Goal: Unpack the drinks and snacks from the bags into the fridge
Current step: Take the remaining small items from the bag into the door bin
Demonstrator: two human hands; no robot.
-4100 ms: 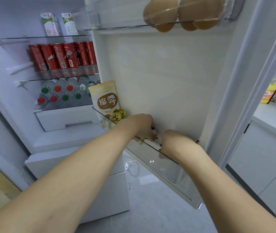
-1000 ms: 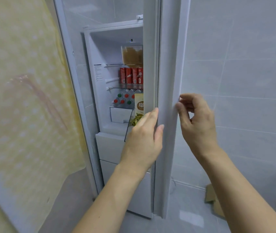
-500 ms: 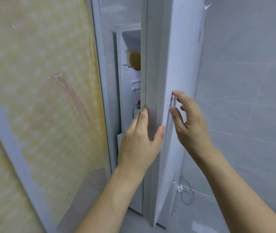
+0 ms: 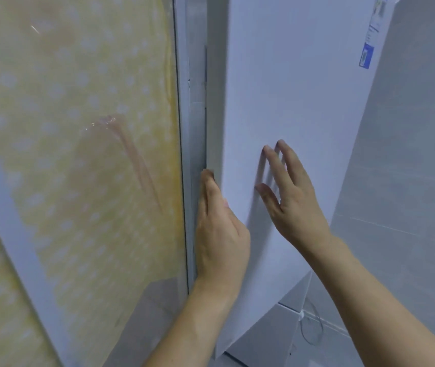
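White fridge door (image 4: pixel 290 102) looks nearly flush with the frame. Left hand (image 4: pixel 219 234) flat along its left edge, fingers straight; right hand (image 4: pixel 290 197) spread on the front.

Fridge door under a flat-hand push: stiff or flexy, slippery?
Fridge door likely stiff: a broad flat panel, unbowed under the right hand. Probably slippery: its face looks smooth and plain. The left hand lies along its edge, perhaps for steadier control.

Two bare forearms, left hand (image 4: pixel 220 234), right hand (image 4: pixel 294 205), no sleeves.
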